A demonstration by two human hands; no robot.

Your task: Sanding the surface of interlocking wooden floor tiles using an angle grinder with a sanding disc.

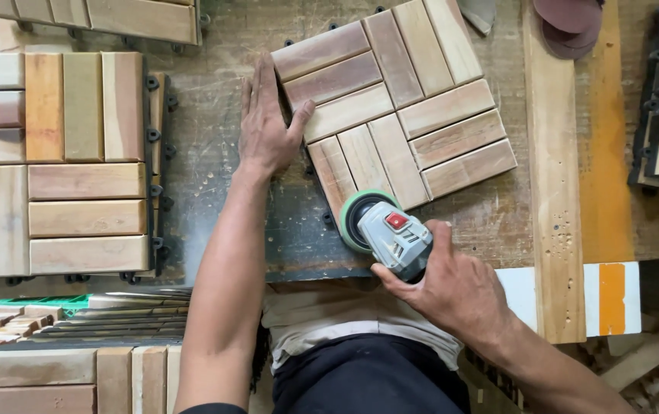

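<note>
On a worn workbench [214, 192], the wooden slat tile [394, 107] lies at 12 o'clock. The left hand [268, 123] presses flat, open, on its edge. The right hand [452, 287] grips a grey sander [387, 228]; the tile's corner hides under its disc.

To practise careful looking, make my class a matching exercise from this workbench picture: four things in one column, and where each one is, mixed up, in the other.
Things
1. left hand
2. right hand
3. sanding discs
4. finished tile

Places
A. at the top edge, right of the middle
B. flat against the left edge of the slatted wooden tile in the middle
C. on the bench at the far left
D. gripping the grey sander at that tile's near corner

Pairs: 1-B, 2-D, 3-A, 4-C
</note>
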